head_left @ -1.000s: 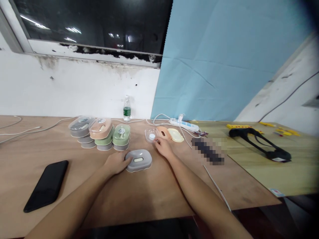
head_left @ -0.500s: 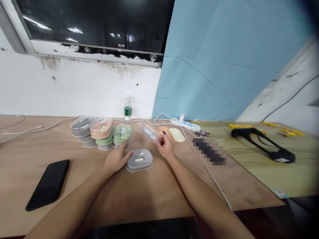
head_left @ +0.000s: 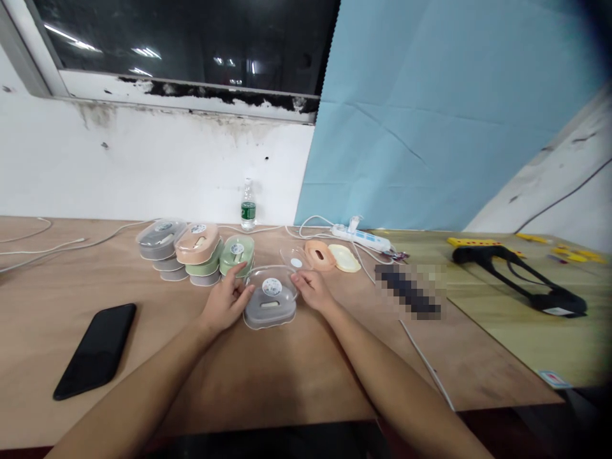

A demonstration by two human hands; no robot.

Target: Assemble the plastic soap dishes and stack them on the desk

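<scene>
A grey oval box (head_left: 269, 312) lies flat on the wooden table (head_left: 296, 370), in front of a stack of grey, orange and green boxes (head_left: 196, 252). Its long axis runs left to right, along the table's near edge. A clear lid (head_left: 270, 285) with a round sticker sits on top, lined up the same way. The left hand (head_left: 224, 305) curls around the box's left end. The right hand (head_left: 310, 290) grips the lid's right rim with its fingertips. Another clear lid (head_left: 296, 260) lies just behind.

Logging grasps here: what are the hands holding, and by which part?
The grey box with its clear lid: left hand on its left rim, right hand on its right rim.
</scene>
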